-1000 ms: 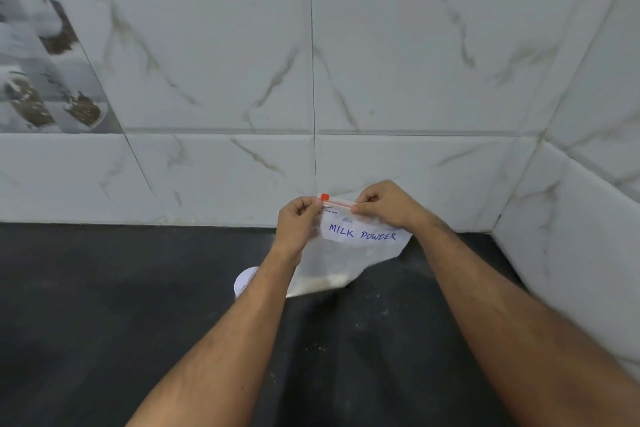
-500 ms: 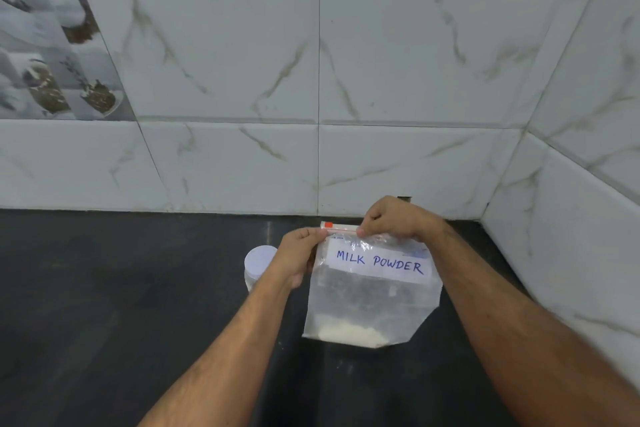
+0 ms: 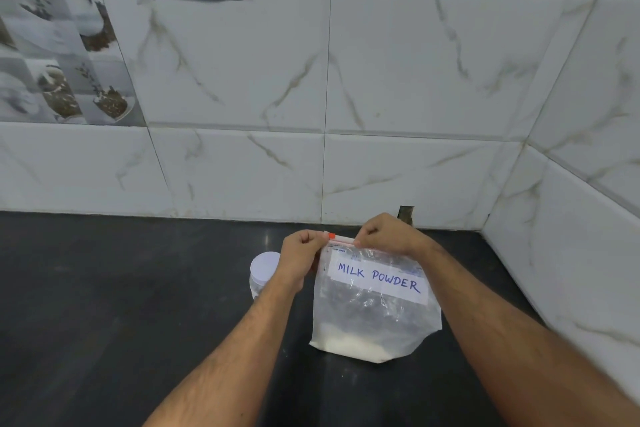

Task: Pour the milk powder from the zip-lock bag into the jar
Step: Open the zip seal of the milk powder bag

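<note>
**Zip seal gripped, pour yet to begin**

Both hands pinch the top of the zip-lock bag (image 3: 375,305) — the left hand (image 3: 300,257) at the orange-tipped end of the seal, the right hand (image 3: 388,234) beside it, probably to pull it open. The bag stands near the countertop's (image 3: 121,305) back right corner, powder settled low; the jar (image 3: 262,273), lid on, waits just left.

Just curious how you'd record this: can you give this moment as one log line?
step: opening bag | left hand: pinching zip | right hand: pinching zip | bag: upright on counter | jar: lidded, behind left hand
</note>
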`<state>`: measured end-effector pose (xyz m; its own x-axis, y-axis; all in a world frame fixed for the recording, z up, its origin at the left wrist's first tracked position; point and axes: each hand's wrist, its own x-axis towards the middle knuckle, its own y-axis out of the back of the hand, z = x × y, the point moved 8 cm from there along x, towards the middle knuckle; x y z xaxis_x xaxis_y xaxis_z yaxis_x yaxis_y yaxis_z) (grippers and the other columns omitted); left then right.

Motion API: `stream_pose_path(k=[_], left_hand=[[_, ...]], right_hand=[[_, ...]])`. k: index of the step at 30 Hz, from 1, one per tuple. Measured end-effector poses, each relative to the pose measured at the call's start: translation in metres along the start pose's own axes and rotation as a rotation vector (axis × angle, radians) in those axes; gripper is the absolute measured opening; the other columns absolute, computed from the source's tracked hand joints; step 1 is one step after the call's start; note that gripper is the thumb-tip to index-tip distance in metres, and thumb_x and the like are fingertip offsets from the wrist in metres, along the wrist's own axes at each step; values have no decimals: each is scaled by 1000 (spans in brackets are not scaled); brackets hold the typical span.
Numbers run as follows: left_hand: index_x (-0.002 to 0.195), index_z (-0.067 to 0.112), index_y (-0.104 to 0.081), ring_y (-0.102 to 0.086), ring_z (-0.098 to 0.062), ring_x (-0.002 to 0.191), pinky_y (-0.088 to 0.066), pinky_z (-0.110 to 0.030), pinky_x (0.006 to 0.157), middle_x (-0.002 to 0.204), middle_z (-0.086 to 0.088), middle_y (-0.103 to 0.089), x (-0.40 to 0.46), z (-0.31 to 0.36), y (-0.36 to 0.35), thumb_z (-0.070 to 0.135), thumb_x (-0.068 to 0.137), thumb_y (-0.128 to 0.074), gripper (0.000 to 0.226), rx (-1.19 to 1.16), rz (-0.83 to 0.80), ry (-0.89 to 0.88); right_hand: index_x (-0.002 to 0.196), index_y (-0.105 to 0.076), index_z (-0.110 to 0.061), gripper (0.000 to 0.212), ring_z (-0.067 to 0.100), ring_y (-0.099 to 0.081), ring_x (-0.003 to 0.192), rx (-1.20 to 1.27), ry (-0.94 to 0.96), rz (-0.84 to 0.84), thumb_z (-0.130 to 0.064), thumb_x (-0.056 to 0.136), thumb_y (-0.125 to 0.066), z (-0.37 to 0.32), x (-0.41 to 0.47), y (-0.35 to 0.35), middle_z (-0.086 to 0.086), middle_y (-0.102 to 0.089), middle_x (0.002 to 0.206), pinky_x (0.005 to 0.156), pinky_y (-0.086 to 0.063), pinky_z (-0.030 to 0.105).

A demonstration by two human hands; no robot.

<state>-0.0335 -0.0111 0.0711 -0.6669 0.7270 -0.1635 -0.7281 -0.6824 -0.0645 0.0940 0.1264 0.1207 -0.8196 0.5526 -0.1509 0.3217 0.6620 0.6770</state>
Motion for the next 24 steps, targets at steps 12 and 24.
stream_pose_path(k=[12, 24], left_hand=[[89, 9, -75, -52, -10, 45, -37, -24, 45, 61, 0, -65, 7, 1, -2, 18, 88, -71, 11, -85, 24, 70], [84, 9, -73, -57, -13, 49, -41, -23, 45, 65, -4, -69, 9, -2, -2, 12, 92, -66, 10, -83, 31, 99]], right_hand=[[85, -80, -12, 14, 11, -69, 77, 40, 117, 25, -25, 86, -75, -30, 31, -17, 3, -77, 85, 77, -56, 32], [81, -79, -11, 14, 12, -68, 77, 107, 41, 14, -22, 86, -72, -25, 34, -27, 9, -77, 89, 77, -55, 32]])
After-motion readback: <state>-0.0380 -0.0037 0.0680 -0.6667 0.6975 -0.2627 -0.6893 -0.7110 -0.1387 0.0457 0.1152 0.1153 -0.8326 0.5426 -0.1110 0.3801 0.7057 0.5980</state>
